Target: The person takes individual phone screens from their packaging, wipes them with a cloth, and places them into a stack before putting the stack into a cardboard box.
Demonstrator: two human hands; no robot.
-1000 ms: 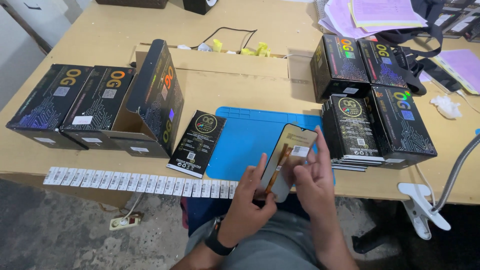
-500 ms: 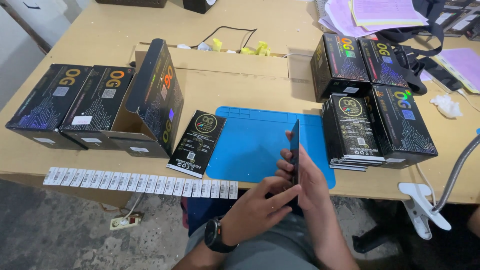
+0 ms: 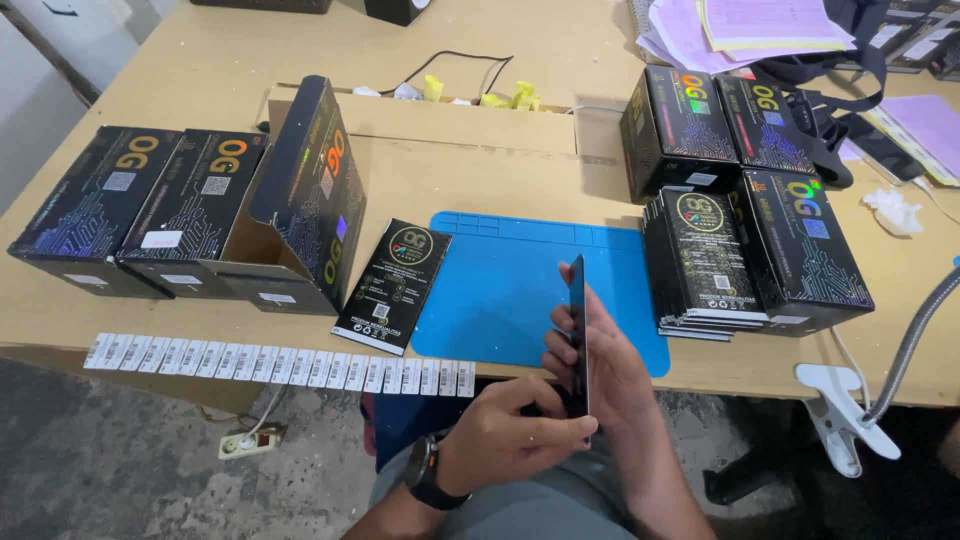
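Turned edge-on now, phone panel pinched by both hands over blue mat on wooden table

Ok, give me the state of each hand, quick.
Left hand: closed, pinching the lower end of the thin dark panel.
Right hand: fingers curled behind the same panel, holding it edge-on.

A tan wooden table carries black boxes, a blue mat and barcode label strip.
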